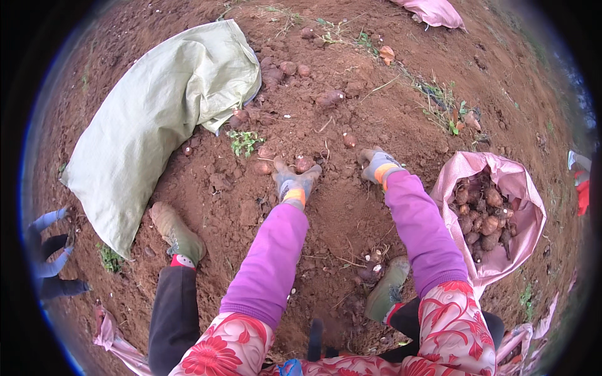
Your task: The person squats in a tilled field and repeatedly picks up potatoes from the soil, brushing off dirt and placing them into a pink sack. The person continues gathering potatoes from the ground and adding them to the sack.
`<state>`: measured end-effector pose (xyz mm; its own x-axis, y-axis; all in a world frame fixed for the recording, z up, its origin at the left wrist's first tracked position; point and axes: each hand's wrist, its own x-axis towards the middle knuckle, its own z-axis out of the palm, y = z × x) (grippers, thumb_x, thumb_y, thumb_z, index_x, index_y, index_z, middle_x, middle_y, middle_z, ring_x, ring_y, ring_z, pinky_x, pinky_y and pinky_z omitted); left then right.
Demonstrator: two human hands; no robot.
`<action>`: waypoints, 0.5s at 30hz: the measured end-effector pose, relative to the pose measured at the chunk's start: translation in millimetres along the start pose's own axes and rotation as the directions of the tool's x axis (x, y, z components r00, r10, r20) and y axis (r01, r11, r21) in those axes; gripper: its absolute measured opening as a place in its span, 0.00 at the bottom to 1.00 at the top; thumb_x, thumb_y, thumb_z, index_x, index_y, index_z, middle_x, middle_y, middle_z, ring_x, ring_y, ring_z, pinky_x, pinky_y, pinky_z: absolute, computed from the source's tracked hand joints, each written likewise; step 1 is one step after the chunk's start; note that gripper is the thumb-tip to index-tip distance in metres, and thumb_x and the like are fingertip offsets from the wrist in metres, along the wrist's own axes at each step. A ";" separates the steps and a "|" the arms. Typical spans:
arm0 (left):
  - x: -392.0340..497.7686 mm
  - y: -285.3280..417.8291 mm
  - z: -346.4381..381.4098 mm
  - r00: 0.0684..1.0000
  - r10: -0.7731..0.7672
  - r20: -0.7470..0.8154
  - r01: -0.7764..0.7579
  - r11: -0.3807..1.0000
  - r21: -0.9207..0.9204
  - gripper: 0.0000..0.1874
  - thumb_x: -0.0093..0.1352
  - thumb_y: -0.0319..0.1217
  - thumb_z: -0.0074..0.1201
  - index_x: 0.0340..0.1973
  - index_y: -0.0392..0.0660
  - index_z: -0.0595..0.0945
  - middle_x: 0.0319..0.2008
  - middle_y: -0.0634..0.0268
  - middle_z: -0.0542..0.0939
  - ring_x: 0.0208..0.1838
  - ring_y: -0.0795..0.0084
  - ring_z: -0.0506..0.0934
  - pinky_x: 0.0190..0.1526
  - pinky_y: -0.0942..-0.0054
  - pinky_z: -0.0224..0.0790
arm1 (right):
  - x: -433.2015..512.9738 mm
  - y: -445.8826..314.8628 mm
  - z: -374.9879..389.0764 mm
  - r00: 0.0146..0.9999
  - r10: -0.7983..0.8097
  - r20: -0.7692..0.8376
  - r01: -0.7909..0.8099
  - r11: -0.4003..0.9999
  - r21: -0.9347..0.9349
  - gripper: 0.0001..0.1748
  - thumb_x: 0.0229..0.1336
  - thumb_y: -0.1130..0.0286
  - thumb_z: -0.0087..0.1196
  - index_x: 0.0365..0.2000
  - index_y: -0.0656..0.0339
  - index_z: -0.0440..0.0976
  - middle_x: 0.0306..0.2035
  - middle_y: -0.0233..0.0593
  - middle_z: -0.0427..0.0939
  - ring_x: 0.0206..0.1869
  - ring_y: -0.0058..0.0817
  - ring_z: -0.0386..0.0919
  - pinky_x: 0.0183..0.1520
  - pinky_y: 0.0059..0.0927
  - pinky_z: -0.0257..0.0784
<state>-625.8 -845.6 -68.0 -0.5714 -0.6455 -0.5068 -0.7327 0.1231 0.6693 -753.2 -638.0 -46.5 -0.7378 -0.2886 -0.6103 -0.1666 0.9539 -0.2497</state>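
Both hands wear grey work gloves with orange cuffs. My left hand (295,181) reaches down with thumb and fingers spread, right at a reddish-brown tuber (304,163) lying on the soil; a firm hold does not show. Another tuber (262,168) lies just left of it. My right hand (377,164) is low over the soil, its fingers curled and their tips partly hidden; whether it holds anything cannot be told. A single tuber (349,140) lies beyond, between the two hands. To the right stands an open pink woven sack (510,263) with many tubers (489,225) inside.
A large pale green woven sack (146,122) lies at the left, with tubers (288,68) near its mouth. My boots (181,235) stand on loose soil. More tubers (369,272) lie by the right boot. Another person (51,254) is at the far left; a pink sack (435,11) lies beyond.
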 end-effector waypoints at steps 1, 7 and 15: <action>6.1 3.5 2.9 0.998 -0.057 -0.003 0.057 0.996 0.064 0.67 0.50 0.45 0.80 0.77 0.36 0.54 0.70 0.35 0.67 0.74 0.43 0.67 0.72 0.55 0.63 | 3.5 -2.7 -6.6 0.999 0.018 -0.047 -0.011 0.991 0.131 0.25 0.52 0.69 0.65 0.53 0.44 0.81 0.59 0.45 0.75 0.63 0.47 0.76 0.64 0.43 0.74; 13.7 -22.1 -2.2 0.995 -0.053 0.079 0.075 0.951 -0.300 0.66 0.49 0.36 0.82 0.76 0.37 0.55 0.53 0.51 0.79 0.53 0.60 0.81 0.54 0.64 0.77 | 51.8 -59.2 -29.0 0.976 0.202 -0.082 -0.208 0.975 -0.080 0.32 0.57 0.51 0.68 0.61 0.45 0.78 0.69 0.44 0.67 0.71 0.50 0.69 0.67 0.46 0.73; -26.9 -138.4 -105.5 0.803 0.182 0.567 0.485 0.353 -0.800 0.21 0.66 0.26 0.59 0.56 0.44 0.78 0.46 0.58 0.84 0.37 0.61 0.83 0.38 0.64 0.79 | 94.8 -25.6 7.8 0.972 0.169 0.164 -0.170 0.985 -0.009 0.34 0.54 0.60 0.68 0.61 0.53 0.76 0.47 0.38 0.83 0.44 0.39 0.81 0.45 0.47 0.76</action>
<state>-470.0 -924.8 -89.8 -0.8023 -0.0686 -0.5930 -0.2398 -0.8726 0.4254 -813.8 -690.4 -103.9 -0.6377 -0.1325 -0.7588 -0.0444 0.9898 -0.1355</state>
